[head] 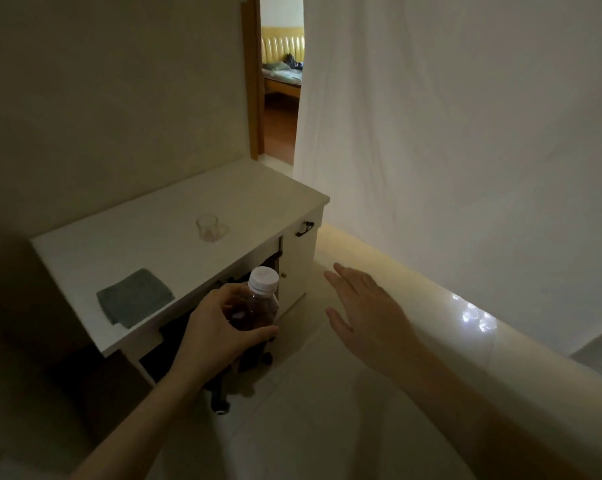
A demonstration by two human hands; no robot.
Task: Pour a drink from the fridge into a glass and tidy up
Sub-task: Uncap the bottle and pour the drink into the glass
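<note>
a: where is the drink?

b: the left hand (216,323) has its fingers (254,332) wrapped around a clear plastic bottle of dark liquid with a white screw cap (262,301), upright, low at 6 o'clock in front of the white counter (147,237). the right hand (365,306) is spread wide and holds nothing.

a: and the step in hand?

b: i'd judge it's bringing the bottle to the small clear empty glass (209,227) at 12 o'clock on the counter. keep it upright, steady it with the free hand, and uncap beside the glass.

a: anything in the way?

b: a folded grey cloth (135,296) lies at 9 o'clock, well apart from the glass. the white curtain (465,133) hangs near at 3 o'clock.
</note>
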